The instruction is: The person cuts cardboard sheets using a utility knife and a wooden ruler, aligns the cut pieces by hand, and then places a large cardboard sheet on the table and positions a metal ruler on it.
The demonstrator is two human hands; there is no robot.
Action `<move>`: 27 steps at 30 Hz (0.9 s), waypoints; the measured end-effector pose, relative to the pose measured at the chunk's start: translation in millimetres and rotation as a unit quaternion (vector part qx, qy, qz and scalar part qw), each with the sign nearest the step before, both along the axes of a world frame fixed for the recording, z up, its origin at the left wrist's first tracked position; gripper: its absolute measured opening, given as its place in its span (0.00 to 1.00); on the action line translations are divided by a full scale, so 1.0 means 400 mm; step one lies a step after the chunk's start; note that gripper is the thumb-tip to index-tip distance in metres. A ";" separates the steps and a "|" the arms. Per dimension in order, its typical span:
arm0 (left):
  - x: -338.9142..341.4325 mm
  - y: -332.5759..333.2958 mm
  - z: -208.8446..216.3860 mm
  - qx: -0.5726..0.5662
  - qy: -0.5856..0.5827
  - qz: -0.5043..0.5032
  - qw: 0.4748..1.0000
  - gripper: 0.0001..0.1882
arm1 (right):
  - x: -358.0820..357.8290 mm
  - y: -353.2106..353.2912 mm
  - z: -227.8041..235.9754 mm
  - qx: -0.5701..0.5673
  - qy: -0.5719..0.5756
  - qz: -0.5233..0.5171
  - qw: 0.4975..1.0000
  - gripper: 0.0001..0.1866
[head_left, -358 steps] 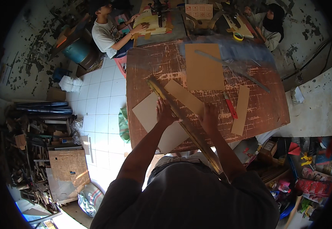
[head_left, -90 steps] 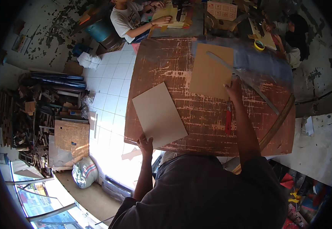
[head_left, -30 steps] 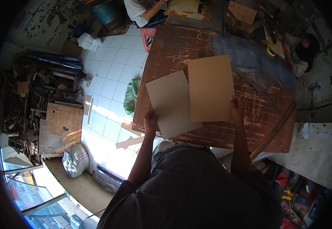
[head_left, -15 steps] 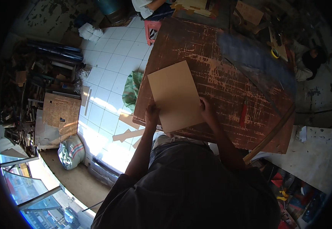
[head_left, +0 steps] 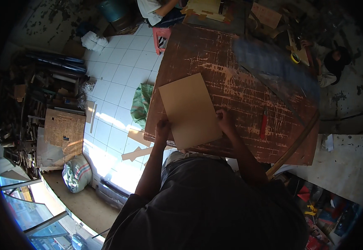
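Observation:
A rectangular tan cardboard sheet (head_left: pixel 190 111) sits at a slant over the near left part of the scored brown worktable (head_left: pixel 239 98). My left hand (head_left: pixel 162 128) is closed on its left edge, low down. On the opposite edge, the fingers of my right hand (head_left: pixel 224 119) pinch the board. Whether the sheet lies flat on the table or is held just above it, I cannot tell. To the right of my right hand lies a red-handled tool (head_left: pixel 263 126), its working end hard to make out.
A long wooden strip (head_left: pixel 294 145) runs along the table's right edge. Toward the far right are a yellow tape roll (head_left: pixel 295 58) and a co-worker (head_left: pixel 335 62); another person (head_left: pixel 153 11) sits at the far end. Cardboard offcuts (head_left: pixel 137 153) and a green sack (head_left: pixel 141 104) lie on the floor.
The cardboard sheet has shifted slightly toward me, with both hands still at its edges. The co-worker at the far right has moved an arm into view near the tape.

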State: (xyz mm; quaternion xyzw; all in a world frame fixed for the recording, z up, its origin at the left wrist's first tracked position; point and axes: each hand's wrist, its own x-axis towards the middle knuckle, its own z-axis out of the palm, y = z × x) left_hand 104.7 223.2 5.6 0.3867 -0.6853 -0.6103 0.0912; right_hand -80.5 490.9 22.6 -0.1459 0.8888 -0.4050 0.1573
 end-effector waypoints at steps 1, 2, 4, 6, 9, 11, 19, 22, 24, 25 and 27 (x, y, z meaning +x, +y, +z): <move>0.000 -0.004 -0.002 0.009 -0.011 -0.009 1.000 0.16 | 0.000 0.003 0.002 0.000 0.000 -0.001 1.000 0.09; -0.007 -0.009 -0.002 0.018 -0.021 -0.018 0.999 0.16 | -0.005 0.007 0.006 -0.006 -0.019 -0.002 1.000 0.09; -0.009 -0.009 -0.001 0.014 -0.012 -0.022 1.000 0.17 | -0.012 0.010 0.014 -0.012 -0.036 -0.005 0.999 0.09; -0.001 -0.014 -0.010 0.009 -0.005 -0.026 1.000 0.18 | -0.017 0.013 0.012 -0.021 -0.060 -0.012 0.998 0.10; 0.003 -0.024 -0.012 0.015 -0.007 -0.035 0.999 0.19 | -0.018 0.011 0.018 -0.057 -0.079 -0.017 0.995 0.12; 0.002 -0.025 0.000 0.037 -0.009 -0.020 0.999 0.21 | -0.029 0.016 0.042 -0.090 -0.151 0.018 0.984 0.13; -0.017 -0.007 0.058 0.085 -0.018 0.017 0.996 0.16 | -0.023 0.013 0.110 -0.238 -0.305 0.048 0.921 0.16; -0.013 -0.009 0.056 0.086 -0.020 0.017 0.996 0.15 | -0.023 0.018 0.099 -0.314 -0.361 0.024 0.878 0.15; -0.010 -0.007 0.055 0.084 -0.010 0.017 0.996 0.15 | -0.026 0.028 0.094 -0.272 -0.372 0.052 0.886 0.15; -0.008 -0.007 0.055 0.083 -0.005 0.010 0.997 0.15 | -0.025 0.026 0.086 -0.273 -0.372 0.051 0.886 0.15; -0.008 -0.008 0.050 0.080 0.003 0.003 0.997 0.15 | -0.027 0.023 0.046 -0.251 -0.307 0.082 0.914 0.14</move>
